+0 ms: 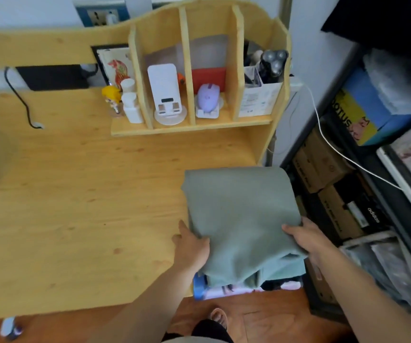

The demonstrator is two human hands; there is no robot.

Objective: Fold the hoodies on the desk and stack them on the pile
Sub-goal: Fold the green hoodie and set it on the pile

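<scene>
The left hand [191,246] grips the near-left edge of the folded grey-green hoodie [239,219], fingers tucked under the cloth and thumb lying along its side. The right hand [306,237] grips the near-right edge, thumb on top of the fabric and fingers hidden beneath. Both hands are closed on the garment, one at each near corner.

The hoodie is a compact rectangular bundle. Its long axis runs away from the person, from the hands toward the rear of the desk [75,194]. The far part lies over the right front corner of the desk; the near part overhangs the desk edge and is carried by the hands. The whole bundle therefore lies ahead of the grip, and both hands are equally close to it.

Directly below the overhanging near part, just off the desk's right front corner, is a lower layer of lighter green fabric [291,267] on a blue-edged item [199,285]. This may be the pile, but that cannot be confirmed. If it is, the coming move is judged to be a short pull toward the person followed by lowering, with the bundle kept level to preserve the fold.

The shelf unit [199,70] stands at the rear of the desk. The storage rack [348,194] with boxes stands right of the desk.
</scene>
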